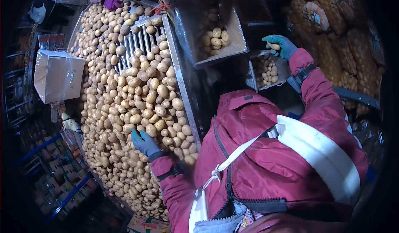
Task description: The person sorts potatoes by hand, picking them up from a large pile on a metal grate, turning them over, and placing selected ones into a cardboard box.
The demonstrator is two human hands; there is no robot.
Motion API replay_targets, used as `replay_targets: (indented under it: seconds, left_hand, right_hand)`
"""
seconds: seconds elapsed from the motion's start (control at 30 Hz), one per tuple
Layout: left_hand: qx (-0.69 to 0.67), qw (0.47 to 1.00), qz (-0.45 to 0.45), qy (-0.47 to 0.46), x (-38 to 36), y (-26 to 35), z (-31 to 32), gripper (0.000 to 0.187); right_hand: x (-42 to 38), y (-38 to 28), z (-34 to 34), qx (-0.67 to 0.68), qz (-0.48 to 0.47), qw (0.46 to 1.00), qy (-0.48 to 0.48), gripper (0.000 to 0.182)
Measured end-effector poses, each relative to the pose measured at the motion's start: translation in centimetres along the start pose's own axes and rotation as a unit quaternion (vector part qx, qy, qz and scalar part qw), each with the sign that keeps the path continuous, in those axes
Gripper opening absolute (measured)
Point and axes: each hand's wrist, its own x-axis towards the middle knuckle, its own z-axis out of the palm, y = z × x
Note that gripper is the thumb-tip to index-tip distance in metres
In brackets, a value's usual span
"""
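Note:
A wide heap of potatoes covers the sorting table on the left. My left hand, in a teal and grey glove, reaches over the heap with fingers stretched out, touching or just above the potatoes; nothing shows in its grasp. On the other side, my right hand, gloved alike, has its fingers closed round a small potato. It is over the back edge of a small box that holds several small potatoes.
Behind the small box stands a larger plastic-lined box with potatoes at its bottom. A metal rail edges the table, and bars show through the heap. A white carton stands left; net sacks are stacked right.

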Motion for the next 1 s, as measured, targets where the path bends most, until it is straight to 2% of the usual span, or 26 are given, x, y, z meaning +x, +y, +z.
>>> replay_targets:
  seconds: [0.03,0.07,0.13,0.2,0.27,0.3,0.37,0.4,0.47,0.5,0.57,0.6,0.63,0.7,0.73,0.77,0.8,0.9,0.93,0.97,1.0]
  left_hand:
    - [0.001,1.0,0.007,0.003,0.1,-0.7,0.3,0.048]
    - [0.002,1.0,0.013,0.007,0.2,-0.7,0.3,0.048]
    - [0.0,1.0,0.014,0.005,0.0,-0.7,0.2,0.047]
    - [-0.003,1.0,0.012,-0.002,-0.2,-0.6,0.4,0.047]
    - [-0.012,1.0,0.012,0.001,-0.1,-1.2,0.5,0.046]
    - [-0.015,1.0,0.017,0.007,-0.2,-1.2,0.6,0.047]
    - [-0.057,0.998,0.019,0.012,-0.1,-2.0,1.8,0.046]
    - [-0.094,0.995,0.022,0.021,0.2,-3.1,1.9,0.046]
    - [-0.035,0.999,0.011,0.037,0.2,-4.2,2.9,0.044]
    - [-0.008,0.997,0.038,0.069,0.1,-4.9,3.6,0.042]
    - [0.014,0.992,0.072,0.102,0.1,-3.1,3.1,0.039]
    - [0.011,0.991,0.066,0.113,-0.1,-2.3,3.2,0.038]
    - [0.023,0.995,0.048,0.081,-0.3,-1.8,2.8,0.041]
    - [0.039,0.993,0.045,0.101,-1.0,-0.9,2.7,0.04]
    - [0.014,0.995,0.049,0.089,-1.2,0.1,1.8,0.04]
    - [0.008,0.996,0.04,0.079,-1.4,0.5,1.4,0.04]
    - [-0.009,0.998,0.013,0.064,-2.3,0.8,1.1,0.042]
    - [-0.038,0.998,0.006,0.05,-4.6,0.6,0.5,0.044]
    - [-0.05,0.998,0.009,0.028,-5.6,0.5,0.5,0.045]
    - [-0.061,0.998,0.011,0.006,-6.6,0.3,0.2,0.046]
    - [-0.088,0.995,-0.035,-0.017,-7.0,2.8,-2.0,0.046]
  right_hand:
    - [-0.1,0.7,-0.6,-0.06,-0.035,0.997,0.031,0.035]
    - [-0.3,0.8,-0.9,-0.057,-0.034,0.997,0.032,0.035]
    - [-0.7,1.0,-1.7,0.036,0.081,0.996,0.031,0.031]
    - [-1.0,2.3,-2.1,0.04,0.104,0.993,0.041,0.029]
    - [-0.5,5.6,-3.3,-0.057,0.139,0.988,0.025,0.028]
    - [-0.2,7.3,-4.0,-0.058,0.139,0.988,0.022,0.028]
    - [1.6,9.3,-4.4,-0.202,0.028,0.979,0.001,0.028]
    - [2.1,8.1,-3.4,-0.204,0.036,0.978,-0.015,0.028]
    - [1.8,4.1,1.0,-0.193,0.051,0.977,-0.072,0.029]
    - [2.3,1.7,3.8,-0.184,0.056,0.976,-0.106,0.03]
    - [4.1,-1.3,9.4,-0.164,0.002,0.959,-0.229,0.029]
    - [3.4,-4.4,13.4,-0.153,0.02,0.95,-0.272,0.028]
    - [2.2,-7.2,18.0,-0.145,0.039,0.94,-0.306,0.027]
    - [5.3,-7.3,23.3,-0.196,-0.004,0.911,-0.363,0.026]
    - [4.2,-9.6,28.1,-0.225,-0.023,0.895,-0.385,0.025]
    - [3.1,-11.2,31.4,-0.242,-0.073,0.883,-0.394,0.026]
    - [5.5,-9.9,33.9,-0.282,-0.079,0.874,-0.388,0.028]
    - [7.1,-11.8,42.0,-0.268,-0.11,0.865,-0.409,0.031]
    - [9.5,-11.4,44.3,-0.302,-0.216,0.845,-0.385,0.036]
    - [10.5,-11.5,46.6,-0.254,-0.261,0.856,-0.367,0.04]
    - [9.2,-14.3,48.2,-0.297,-0.242,0.854,-0.352,0.043]
